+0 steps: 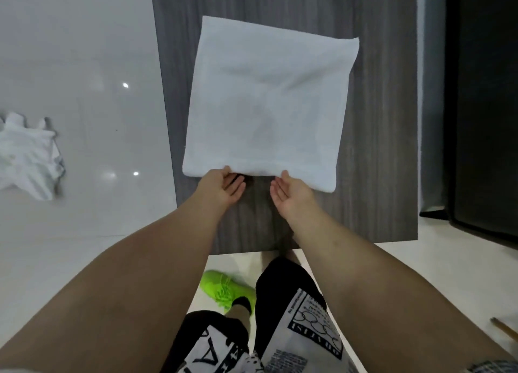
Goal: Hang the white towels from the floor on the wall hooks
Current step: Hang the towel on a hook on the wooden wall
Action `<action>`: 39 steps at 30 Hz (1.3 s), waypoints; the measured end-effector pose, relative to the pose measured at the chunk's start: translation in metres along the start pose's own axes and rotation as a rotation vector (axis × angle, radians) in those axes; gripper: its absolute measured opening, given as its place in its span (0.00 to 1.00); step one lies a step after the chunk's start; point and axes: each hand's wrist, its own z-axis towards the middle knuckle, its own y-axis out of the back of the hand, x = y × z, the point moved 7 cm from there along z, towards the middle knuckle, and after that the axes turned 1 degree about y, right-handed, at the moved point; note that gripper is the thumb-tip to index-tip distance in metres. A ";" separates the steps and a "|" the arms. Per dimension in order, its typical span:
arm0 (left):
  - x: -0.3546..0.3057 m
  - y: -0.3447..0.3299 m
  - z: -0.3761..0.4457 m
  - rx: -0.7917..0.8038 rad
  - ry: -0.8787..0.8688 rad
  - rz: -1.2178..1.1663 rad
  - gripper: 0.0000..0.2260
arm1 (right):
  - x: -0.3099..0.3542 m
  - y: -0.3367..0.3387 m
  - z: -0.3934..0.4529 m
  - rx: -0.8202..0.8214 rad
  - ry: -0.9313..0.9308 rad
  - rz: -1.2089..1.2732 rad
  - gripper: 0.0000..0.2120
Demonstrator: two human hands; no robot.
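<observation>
A folded white towel is laid flat on the grey wood-grain desk, near the middle of its top, roughly square, its sides slightly skewed against the desk's edges and its folded near edge turned toward the person. That near edge is touched by both hands. The left hand is held palm up with fingers relaxed, its thumb resting on the towel's near left corner. The right hand is likewise spread, thumb at the edge; nothing is gripped. A crumpled white towel is seen on the glossy floor, well left of the desk.
</observation>
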 end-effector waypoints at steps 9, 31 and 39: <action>-0.011 0.048 -0.099 0.000 -0.254 0.097 0.10 | -0.016 0.016 -0.110 0.016 0.206 -0.078 0.14; -0.199 0.473 -0.619 -0.806 -1.676 0.515 0.05 | -0.306 -0.217 -0.625 0.789 2.061 -1.354 0.07; -0.191 0.682 -0.697 -1.339 -1.563 0.398 0.07 | -0.519 -0.280 -0.736 1.320 2.359 -1.269 0.06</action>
